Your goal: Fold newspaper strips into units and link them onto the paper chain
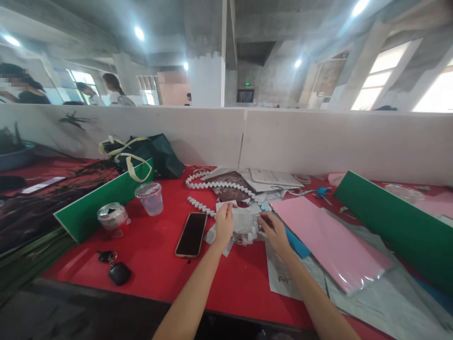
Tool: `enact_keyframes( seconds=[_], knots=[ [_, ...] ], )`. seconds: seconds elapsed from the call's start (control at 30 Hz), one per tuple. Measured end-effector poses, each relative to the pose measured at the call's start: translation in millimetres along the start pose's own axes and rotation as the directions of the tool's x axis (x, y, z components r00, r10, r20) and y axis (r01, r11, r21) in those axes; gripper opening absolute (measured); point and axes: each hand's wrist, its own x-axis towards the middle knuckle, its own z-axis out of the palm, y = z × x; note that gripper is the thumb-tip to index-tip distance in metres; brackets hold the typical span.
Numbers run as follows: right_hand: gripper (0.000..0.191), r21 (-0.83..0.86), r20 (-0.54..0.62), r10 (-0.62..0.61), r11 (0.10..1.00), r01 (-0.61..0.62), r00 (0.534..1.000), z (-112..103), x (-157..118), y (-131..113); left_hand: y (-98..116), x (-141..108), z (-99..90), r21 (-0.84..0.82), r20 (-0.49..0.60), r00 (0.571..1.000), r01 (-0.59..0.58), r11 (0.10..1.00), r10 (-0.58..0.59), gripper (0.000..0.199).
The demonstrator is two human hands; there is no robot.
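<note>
A small heap of folded white paper pieces [247,236] lies on the red tabletop with whitish sheets around it, between my two hands. At its left side, my left hand [224,224] has curled fingers against a white paper piece [221,206]. My right hand [274,229] bends its fingers together at the heap's right edge; whatever sits between the fingertips is too small to make out. A zigzag chain of folded white paper [226,184] curves behind my hands, and its near end [200,206] runs toward my left hand.
Left of my hands are a phone [191,235], a plastic cup [149,200], a can [112,218] and keys [119,273]. A pink folder [329,241] lies on papers at right. Green dividers [396,231] flank the desk; a dark green bag [161,153] stands behind.
</note>
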Motion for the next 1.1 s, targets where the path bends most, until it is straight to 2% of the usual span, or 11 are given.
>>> enact_keyframes(
  seconds=[0.13,0.23,0.4,0.53,0.67,0.8,0.93,1.0,1.07,1.1],
  knots=[
    [0.033,0.107,-0.014,0.04,0.994,-0.038,0.999,2,2,-3,3,-4,3.0,-0.004,0.183,0.982,0.043,0.999,-0.042,0.05],
    [0.031,0.191,0.011,0.064,0.979,-0.065,0.998,2,4,-7,6,-9,7.3,-0.007,0.273,0.961,0.048,0.999,-0.044,0.05],
    [0.029,0.296,0.014,0.101,0.95,-0.101,0.995,0,6,-10,11,-8,10.7,-0.05,0.263,0.965,0.004,0.999,0.01,0.026],
    [0.027,0.373,0.027,0.133,0.918,-0.133,0.991,-2,7,-9,12,-6,9.6,-0.056,0.344,0.939,0.008,0.998,0.012,0.014],
    [0.025,0.419,0.026,0.137,0.898,-0.135,0.99,-4,6,-8,11,-9,10.9,0.002,0.437,0.899,-0.012,1.0,0.01,0.013],
    [0.023,0.435,0.024,0.125,0.892,-0.123,0.992,-2,4,-8,11,-11,12.5,0.037,0.45,0.893,-0.007,0.999,-0.01,0.014],
    [0.023,0.321,0.022,0.083,0.943,-0.085,0.996,-1,7,-7,9,-10,12.7,0.035,0.446,0.895,-0.014,0.999,-0.003,0.013],
    [0.023,0.134,-0.078,0.007,0.991,0.004,0.997,-7,10,-10,6,-9,13.1,0.031,0.444,0.896,-0.003,1.0,-0.011,0.013],
    [0.021,-0.107,-0.214,-0.128,0.988,0.107,0.968,-18,10,-21,2,-8,13.7,0.03,0.42,0.907,0.001,1.0,-0.013,0.012],
    [0.019,-0.173,-0.258,-0.176,0.976,0.134,0.95,-23,5,-29,0,-8,13.9,0.035,0.401,0.916,0.005,0.999,-0.018,0.012]
  ],
)
